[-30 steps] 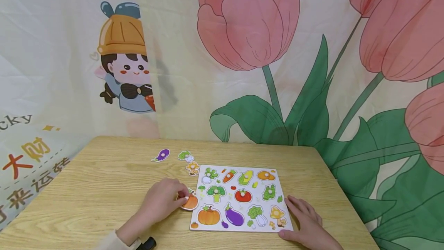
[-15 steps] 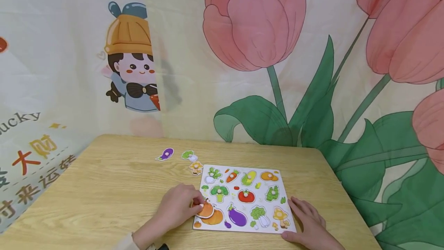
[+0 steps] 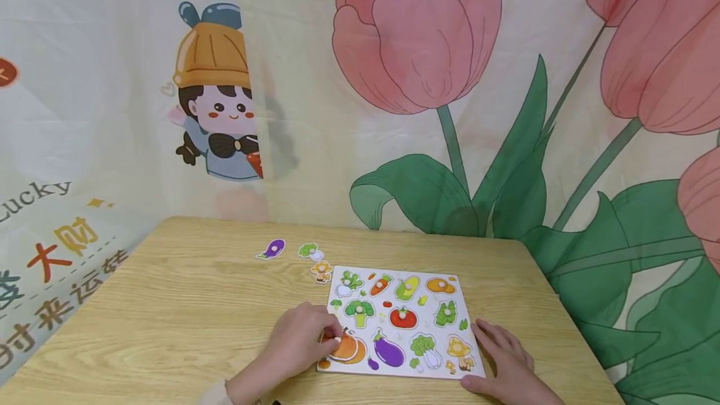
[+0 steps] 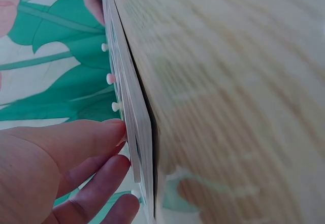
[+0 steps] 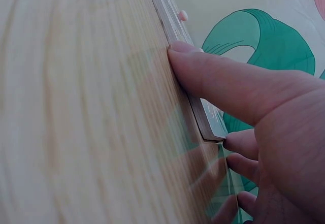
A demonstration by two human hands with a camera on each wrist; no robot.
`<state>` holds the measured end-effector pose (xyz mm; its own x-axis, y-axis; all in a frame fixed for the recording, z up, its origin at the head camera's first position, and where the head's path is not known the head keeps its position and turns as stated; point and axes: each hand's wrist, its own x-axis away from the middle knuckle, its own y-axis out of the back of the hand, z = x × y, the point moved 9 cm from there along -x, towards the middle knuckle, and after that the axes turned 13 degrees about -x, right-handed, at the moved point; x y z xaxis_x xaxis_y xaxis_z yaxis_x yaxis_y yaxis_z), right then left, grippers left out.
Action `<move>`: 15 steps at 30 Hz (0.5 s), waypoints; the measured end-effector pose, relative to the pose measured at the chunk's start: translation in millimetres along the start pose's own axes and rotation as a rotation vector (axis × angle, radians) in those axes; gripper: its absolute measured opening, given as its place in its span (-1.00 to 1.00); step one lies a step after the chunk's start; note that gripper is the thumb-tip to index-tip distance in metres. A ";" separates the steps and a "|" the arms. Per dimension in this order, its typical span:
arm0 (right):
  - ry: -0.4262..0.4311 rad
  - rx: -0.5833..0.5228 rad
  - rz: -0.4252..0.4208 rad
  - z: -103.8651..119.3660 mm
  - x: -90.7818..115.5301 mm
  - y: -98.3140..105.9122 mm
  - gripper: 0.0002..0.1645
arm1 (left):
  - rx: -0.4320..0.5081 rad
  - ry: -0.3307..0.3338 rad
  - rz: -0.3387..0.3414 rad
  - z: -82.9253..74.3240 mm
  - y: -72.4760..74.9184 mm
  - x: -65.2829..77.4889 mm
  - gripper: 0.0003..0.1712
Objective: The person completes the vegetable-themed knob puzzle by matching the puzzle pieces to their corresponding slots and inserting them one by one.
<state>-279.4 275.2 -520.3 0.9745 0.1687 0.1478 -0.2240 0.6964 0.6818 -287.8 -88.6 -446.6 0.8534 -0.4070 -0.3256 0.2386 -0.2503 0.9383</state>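
In the head view, my left hand pinches the knob of an orange pumpkin puzzle piece. The piece overlaps the printed pumpkin at the near left corner of a white vegetable puzzle board. Seen edge-on in the left wrist view, the pumpkin piece lies against the board's face, slightly off parallel. My right hand holds the board's near right corner. Its thumb presses the near edge, and the other fingers touch the right side.
Eggplant, bok choy and mushroom pieces lie on the wooden table, beyond and left of the board. Several knobbed pieces, such as the tomato, sit in the board. A printed curtain hangs behind the table.
My left hand has carried the pumpkin piece from beside the board's left edge rightward onto the printed pumpkin. The right hand has stayed at the corner; the head view has shifted slightly.
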 end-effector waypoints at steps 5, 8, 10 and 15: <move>0.002 -0.004 0.003 -1.2 -0.3 0.4 0.29 | -0.007 -0.004 0.003 -6.3 -0.1 -1.3 -0.81; 0.003 -0.010 0.010 -0.5 0.0 -0.2 0.29 | -0.008 0.000 0.001 -9.6 1.0 -1.0 -0.81; 0.004 -0.009 0.012 0.0 0.2 -0.3 0.28 | -0.004 0.004 0.001 -11.0 1.3 -0.8 -0.81; 0.015 0.004 0.010 1.7 0.9 0.3 0.27 | 0.006 0.010 0.015 -12.3 1.4 -0.6 -0.82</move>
<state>-278.6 274.4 -518.7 0.9720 0.1857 0.1440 -0.2334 0.6921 0.6830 -282.3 -77.9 -443.7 0.8612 -0.4022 -0.3108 0.2235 -0.2495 0.9422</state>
